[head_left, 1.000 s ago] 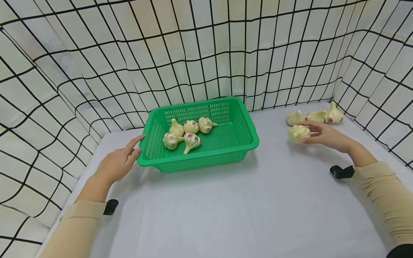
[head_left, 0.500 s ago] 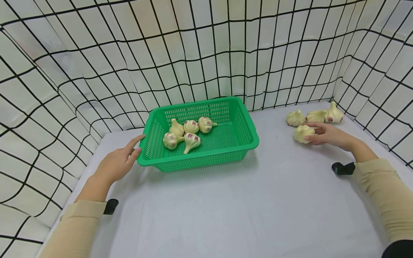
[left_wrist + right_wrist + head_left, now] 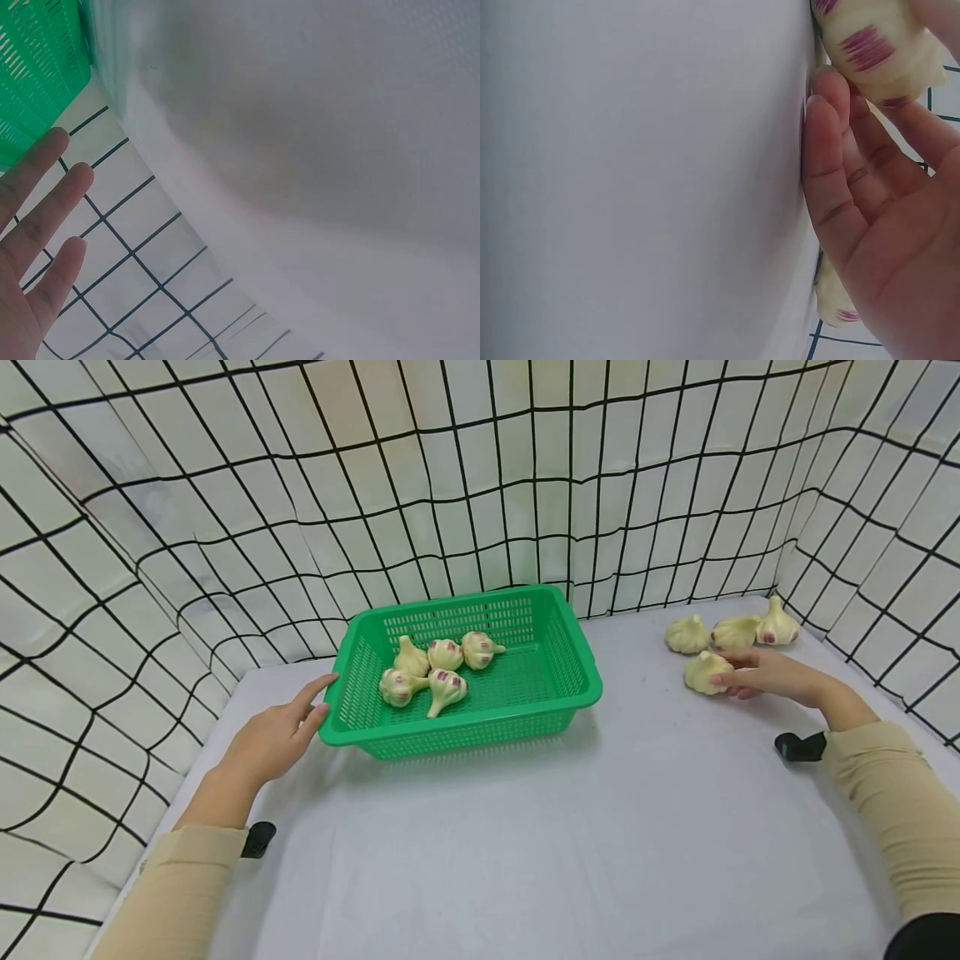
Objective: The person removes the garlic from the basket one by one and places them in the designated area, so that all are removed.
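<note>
At the right of the head view my right hand (image 3: 780, 675) holds a pale garlic bulb (image 3: 703, 672) low at the table, between thumb and fingers. Purple streaks mark this garlic bulb (image 3: 870, 49) in the right wrist view, where the right hand's (image 3: 900, 225) other fingers lie along the tabletop. My left hand (image 3: 273, 739) has its fingers stretched out, with fingertips at the left rim of a green plastic basket (image 3: 480, 731). Several garlic bulbs (image 3: 446, 691) lie grouped in the basket's left half. In the left wrist view the left hand's (image 3: 37, 247) fingers are spread beside the basket (image 3: 37, 67).
Just behind the held bulb, three more garlic bulbs stand in a row: a left one (image 3: 687, 634), a middle one (image 3: 735, 632) and a right one (image 3: 777, 622). Black netting (image 3: 480, 485) over white cloth walls the white table (image 3: 510, 852) at the back and sides.
My right hand has carried the garlic bulb slightly right and down to the table, and the bulb's top has turned upward. My left hand and the basket have stayed put.
</note>
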`<state>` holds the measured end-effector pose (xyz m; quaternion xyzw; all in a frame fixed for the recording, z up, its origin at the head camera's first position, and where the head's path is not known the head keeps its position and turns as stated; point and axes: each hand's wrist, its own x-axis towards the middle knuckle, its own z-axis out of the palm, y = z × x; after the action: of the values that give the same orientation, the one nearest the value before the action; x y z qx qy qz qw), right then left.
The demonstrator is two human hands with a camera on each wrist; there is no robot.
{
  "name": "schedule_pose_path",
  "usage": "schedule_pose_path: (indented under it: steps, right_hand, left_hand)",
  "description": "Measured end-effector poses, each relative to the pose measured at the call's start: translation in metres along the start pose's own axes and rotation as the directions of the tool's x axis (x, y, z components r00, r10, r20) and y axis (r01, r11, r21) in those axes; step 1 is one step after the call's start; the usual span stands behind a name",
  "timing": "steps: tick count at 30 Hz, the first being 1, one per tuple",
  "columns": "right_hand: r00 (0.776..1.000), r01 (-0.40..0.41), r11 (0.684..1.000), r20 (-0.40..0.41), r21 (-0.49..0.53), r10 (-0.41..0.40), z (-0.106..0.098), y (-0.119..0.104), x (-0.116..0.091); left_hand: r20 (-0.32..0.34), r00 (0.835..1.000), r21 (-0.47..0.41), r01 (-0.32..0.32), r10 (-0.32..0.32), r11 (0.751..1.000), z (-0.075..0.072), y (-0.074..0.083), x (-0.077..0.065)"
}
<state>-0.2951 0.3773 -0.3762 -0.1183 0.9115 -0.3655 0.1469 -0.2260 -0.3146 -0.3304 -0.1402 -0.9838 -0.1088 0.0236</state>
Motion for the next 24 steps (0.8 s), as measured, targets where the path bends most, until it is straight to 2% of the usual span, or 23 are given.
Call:
schedule_pose_path:
  steps: [8, 24]
  right_hand:
    - [0.999, -0.038, 0.998, 0.002, -0.042, 0.038, -0.0036, 0.0037, -0.0016]
    - [1.0, 0.015, 1.0, -0.009, -0.024, -0.015, -0.0033, 0.0004, -0.0083]
  left_hand:
    - [-0.005, 1.0, -0.002, -0.004, 0.004, 1.0, 0.0007, -0.0007, -0.001]
    - [-0.003, 1.0, -0.011, 0.0, 0.0, 1.0, 0.0005, 0.0006, -0.0005]
